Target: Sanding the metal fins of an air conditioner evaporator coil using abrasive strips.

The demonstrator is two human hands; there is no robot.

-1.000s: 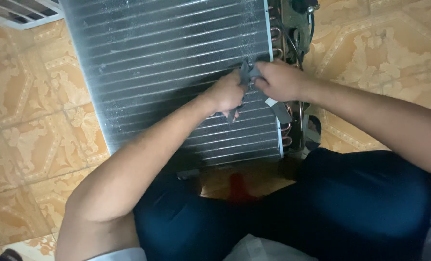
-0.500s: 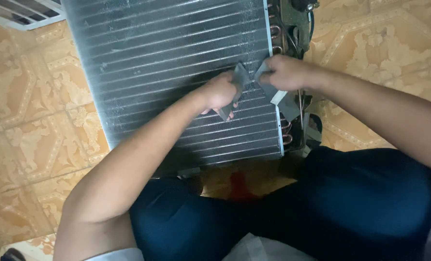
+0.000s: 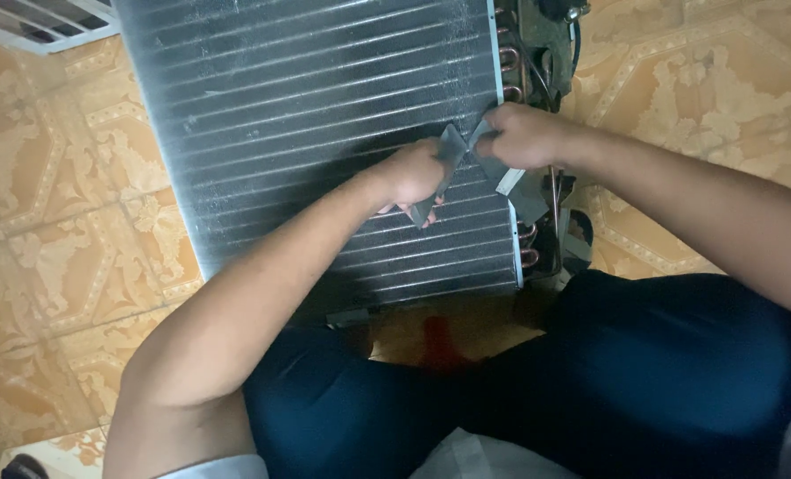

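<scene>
Head view: we are gripping grey tape (image 3: 448, 168) with our left hand (image 3: 410, 174) and right hand (image 3: 515, 135), near the finned coil (image 3: 306, 124)'s right edge.

A finned condenser coil (image 3: 324, 142) lies flat on the tiled floor (image 3: 49, 231), just ahead of the seated person's knees. Along its right edge run copper tube bends (image 3: 527, 244), with what may be a compressor (image 3: 546, 35) behind them. Over the coil's right half, the left hand (image 3: 413, 173) and right hand (image 3: 519, 135) meet on a tape strip (image 3: 448, 164); a vent grille (image 3: 31, 22) sits far left.
</scene>
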